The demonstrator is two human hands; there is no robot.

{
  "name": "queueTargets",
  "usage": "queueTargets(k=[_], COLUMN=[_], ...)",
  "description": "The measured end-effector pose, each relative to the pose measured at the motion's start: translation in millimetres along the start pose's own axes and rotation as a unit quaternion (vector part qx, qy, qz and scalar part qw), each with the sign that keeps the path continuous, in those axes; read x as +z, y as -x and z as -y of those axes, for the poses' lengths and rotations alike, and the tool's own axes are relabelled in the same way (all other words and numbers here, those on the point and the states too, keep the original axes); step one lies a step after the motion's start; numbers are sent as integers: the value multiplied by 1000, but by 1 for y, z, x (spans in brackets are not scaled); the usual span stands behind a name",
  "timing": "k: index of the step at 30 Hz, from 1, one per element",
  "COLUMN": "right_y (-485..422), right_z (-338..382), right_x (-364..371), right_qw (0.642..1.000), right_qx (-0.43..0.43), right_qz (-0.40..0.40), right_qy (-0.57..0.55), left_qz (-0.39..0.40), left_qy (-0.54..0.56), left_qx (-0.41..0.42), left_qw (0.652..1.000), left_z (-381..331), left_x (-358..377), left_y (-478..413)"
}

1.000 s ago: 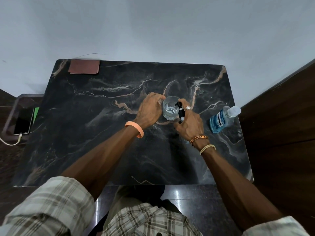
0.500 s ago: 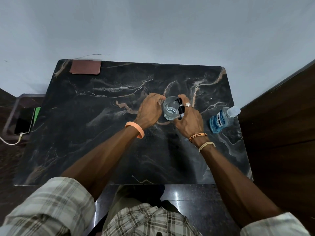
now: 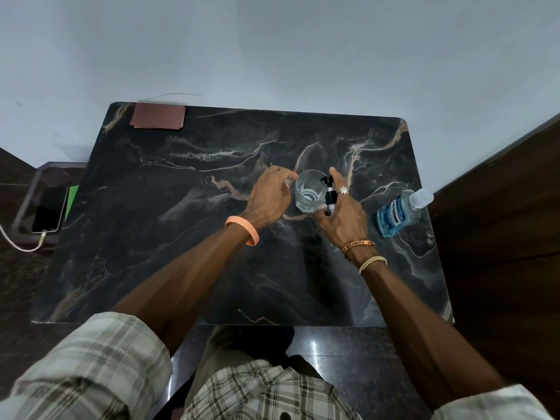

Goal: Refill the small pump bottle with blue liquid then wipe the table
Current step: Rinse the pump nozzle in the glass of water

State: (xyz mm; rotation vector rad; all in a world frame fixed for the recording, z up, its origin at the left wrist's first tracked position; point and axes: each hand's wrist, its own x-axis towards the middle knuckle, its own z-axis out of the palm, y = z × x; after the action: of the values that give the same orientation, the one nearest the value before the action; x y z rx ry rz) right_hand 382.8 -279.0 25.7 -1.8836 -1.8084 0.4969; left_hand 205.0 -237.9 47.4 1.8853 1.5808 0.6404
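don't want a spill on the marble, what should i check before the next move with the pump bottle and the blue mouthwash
1. Grip: the right hand holds the pump bottle: ok.
2. Pump top unscrewed: cannot tell.
3. Reach: the blue liquid bottle stands just right of that hand: ok.
4. Its cap off: not ok, capped.
5. Is the left hand free: cannot tell, curled beside the glass.
6. Wiping: the brown cloth is on the table: ok.

Head-worn view, steeply downward, close over table [image 3: 151, 237]
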Motion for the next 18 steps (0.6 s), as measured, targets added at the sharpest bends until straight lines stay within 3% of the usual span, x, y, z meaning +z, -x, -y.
queueTargets(k=[5, 9, 14, 18], right_y=[4, 10, 9, 4], right_z=[7, 14, 30, 53], right_x=[-4, -3, 9, 20], right_qw=[993, 988, 986, 979], right_qx=[10, -46, -52, -40], right_qz=[-25, -12, -5, -17], right_qy=[-112, -147, -160, -197], left_qz=[8, 21, 122, 177], left_qy=[16, 61, 169, 160], left_qx=[0, 27, 44, 44], left_qw=[1000, 998, 977, 970], left_z=[4, 6, 9, 25], left_x=[6, 8, 2, -6], left_y=[1, 8, 26, 35])
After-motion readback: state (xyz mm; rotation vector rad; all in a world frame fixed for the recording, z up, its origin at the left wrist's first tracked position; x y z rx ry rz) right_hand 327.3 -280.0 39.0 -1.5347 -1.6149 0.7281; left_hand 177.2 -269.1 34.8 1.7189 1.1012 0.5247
